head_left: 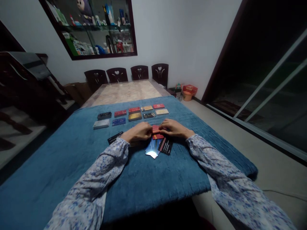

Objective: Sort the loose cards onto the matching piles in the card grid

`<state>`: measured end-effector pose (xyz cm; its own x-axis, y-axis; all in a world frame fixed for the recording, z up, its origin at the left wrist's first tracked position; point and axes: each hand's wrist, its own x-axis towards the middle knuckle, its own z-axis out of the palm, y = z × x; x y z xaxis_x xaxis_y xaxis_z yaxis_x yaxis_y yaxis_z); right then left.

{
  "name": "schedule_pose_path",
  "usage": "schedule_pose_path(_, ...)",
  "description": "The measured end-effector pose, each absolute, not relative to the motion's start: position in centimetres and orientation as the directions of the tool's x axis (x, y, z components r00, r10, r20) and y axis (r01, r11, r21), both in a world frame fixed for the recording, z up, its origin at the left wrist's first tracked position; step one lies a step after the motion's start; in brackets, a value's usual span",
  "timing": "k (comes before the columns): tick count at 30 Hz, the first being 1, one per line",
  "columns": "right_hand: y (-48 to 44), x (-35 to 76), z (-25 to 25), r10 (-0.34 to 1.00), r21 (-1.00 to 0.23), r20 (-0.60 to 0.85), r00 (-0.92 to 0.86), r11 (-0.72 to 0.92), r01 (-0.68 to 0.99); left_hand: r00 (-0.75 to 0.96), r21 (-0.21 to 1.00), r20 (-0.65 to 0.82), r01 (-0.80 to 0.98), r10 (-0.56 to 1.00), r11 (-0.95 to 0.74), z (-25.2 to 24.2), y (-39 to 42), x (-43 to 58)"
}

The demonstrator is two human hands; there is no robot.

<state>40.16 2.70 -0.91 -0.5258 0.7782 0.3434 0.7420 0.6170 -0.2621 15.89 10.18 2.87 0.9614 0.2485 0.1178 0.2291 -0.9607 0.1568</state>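
Note:
Between my two hands is a red card point(155, 128), gripped at its left end by my left hand point(140, 131) and at its right end by my right hand point(173, 128). Both hands have curled fingers. Right below lies a loose heap: another red card point(158, 136), a shiny blue card point(153, 147) and a black card point(166, 146) with pale print. A second black card point(115, 138) sticks out to the left of my left wrist. What lies beneath my left hand is mostly hidden.
Beyond my hands, card stacks stand in two rows, among them a gold stack point(135, 117), a blue stack point(119, 121) and a silver stack point(101, 124). A blue cloth point(79, 153) covers the near table. Dark chairs point(139, 72) line the far end.

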Motion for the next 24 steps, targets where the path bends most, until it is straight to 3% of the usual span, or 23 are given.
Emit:
schedule_pose_path(10, 3.9, 40.3, -2.5, 0.758, -0.175, 0.507, -0.41, 0.556, 0.812, 0.904, 0.348, 0.192, 0.3, 0.381, -0.888, 3.2, 11.3, 15.2)
schedule_pose_path(18, 4.6, 39.9, -3.5, 0.778, -0.237, 0.566, -0.272, 0.47, 0.85, 0.857, 0.349, 0.287, 0.323, 0.429, -0.879, 1.9, 12.4, 15.2)
schedule_pose_path(24, 4.7, 39.9, -3.9, 0.834, -0.282, 0.515, -0.2, 0.385, 0.879, 0.828, 0.32, 0.35, 0.335, 0.439, -0.886, 0.4, 13.2, 15.6)
